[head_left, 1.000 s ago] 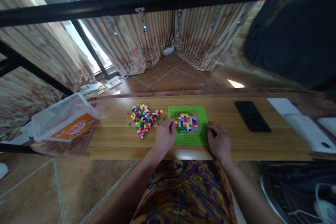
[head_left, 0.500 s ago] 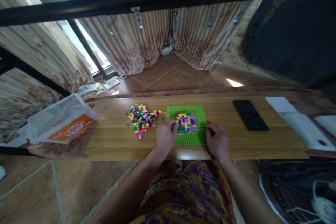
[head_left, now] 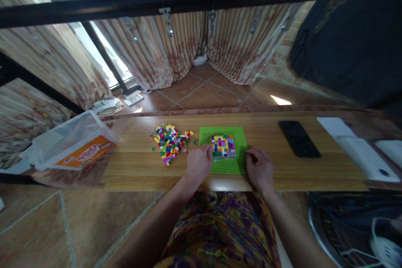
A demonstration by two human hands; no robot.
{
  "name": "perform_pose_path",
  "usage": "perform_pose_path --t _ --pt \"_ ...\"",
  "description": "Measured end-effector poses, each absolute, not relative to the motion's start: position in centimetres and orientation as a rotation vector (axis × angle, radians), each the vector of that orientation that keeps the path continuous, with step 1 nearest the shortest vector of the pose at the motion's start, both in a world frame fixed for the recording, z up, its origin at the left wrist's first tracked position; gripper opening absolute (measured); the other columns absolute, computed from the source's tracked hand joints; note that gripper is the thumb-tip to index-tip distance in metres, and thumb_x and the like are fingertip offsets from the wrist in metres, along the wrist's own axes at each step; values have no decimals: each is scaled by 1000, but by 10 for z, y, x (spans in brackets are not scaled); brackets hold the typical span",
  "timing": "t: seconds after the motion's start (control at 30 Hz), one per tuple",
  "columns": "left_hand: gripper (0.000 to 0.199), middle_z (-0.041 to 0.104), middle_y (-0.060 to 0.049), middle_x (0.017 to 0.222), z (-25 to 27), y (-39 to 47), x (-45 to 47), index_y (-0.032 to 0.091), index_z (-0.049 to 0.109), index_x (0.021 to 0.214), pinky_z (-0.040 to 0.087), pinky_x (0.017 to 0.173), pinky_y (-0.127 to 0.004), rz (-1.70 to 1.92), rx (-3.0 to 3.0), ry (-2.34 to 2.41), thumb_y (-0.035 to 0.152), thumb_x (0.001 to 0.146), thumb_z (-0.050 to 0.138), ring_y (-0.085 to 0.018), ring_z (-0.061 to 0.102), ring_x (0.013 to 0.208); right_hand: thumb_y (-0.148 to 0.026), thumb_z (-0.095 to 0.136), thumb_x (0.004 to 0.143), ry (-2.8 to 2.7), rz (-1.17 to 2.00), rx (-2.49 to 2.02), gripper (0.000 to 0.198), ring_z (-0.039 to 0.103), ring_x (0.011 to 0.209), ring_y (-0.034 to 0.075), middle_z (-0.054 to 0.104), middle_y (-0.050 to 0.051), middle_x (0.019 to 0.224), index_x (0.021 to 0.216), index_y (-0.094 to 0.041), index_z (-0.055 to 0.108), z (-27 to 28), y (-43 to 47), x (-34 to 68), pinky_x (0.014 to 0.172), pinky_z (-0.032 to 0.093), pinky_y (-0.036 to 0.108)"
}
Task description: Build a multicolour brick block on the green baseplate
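Note:
A green studded baseplate (head_left: 224,167) lies on the wooden board, bearing a square build of multicoloured toy bricks (head_left: 223,146). My left hand (head_left: 199,161) is closed, its fingertips against the left side of the build. Anything between those fingers is hidden. At the plate's right edge, my right hand (head_left: 260,168) has thumb and forefinger pinched on the rim, the other fingers curled. A loose pile of small coloured bricks (head_left: 171,142) spreads to the left of my left hand, with a few stray pieces near it.
A black phone (head_left: 299,138) lies on the board (head_left: 132,176) to the right. Past the left end stands a clear plastic box (head_left: 72,138) with an orange label. White objects (head_left: 366,157) lie beyond the right end. A dark bar (head_left: 194,0) crosses above.
My left fingers have curled over and pressed closer against the build's left side, covering a yellow spot seen at the fingertips before. My right hand stays at the plate's edge.

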State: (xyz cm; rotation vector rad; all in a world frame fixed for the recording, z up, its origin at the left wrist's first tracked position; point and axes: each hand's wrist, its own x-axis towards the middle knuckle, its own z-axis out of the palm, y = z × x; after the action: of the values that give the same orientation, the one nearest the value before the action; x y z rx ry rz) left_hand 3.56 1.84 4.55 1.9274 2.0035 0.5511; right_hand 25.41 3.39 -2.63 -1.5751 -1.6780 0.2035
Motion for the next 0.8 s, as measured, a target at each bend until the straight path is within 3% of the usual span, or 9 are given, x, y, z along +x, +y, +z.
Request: perform_pose_path --t 0.3,0.8 --pt "30 71 -3 68 47 31 31 19 73 74 35 57 -23 704 1768 1948 27 91 49 -14 60 60 -29 49 85 -1680 202 -1552 23 62 87 24 70 10 89 83 -19 70 -26 34 254 83 48 40" --pt "29 68 -3 62 53 36 34 18 75 71 33 54 -24 676 1751 1979 25 88 52 -13 56 56 -30 50 85 -1672 185 -1543 23 62 85 24 70 10 88 82 -19 70 -28 34 255 82 49 40"
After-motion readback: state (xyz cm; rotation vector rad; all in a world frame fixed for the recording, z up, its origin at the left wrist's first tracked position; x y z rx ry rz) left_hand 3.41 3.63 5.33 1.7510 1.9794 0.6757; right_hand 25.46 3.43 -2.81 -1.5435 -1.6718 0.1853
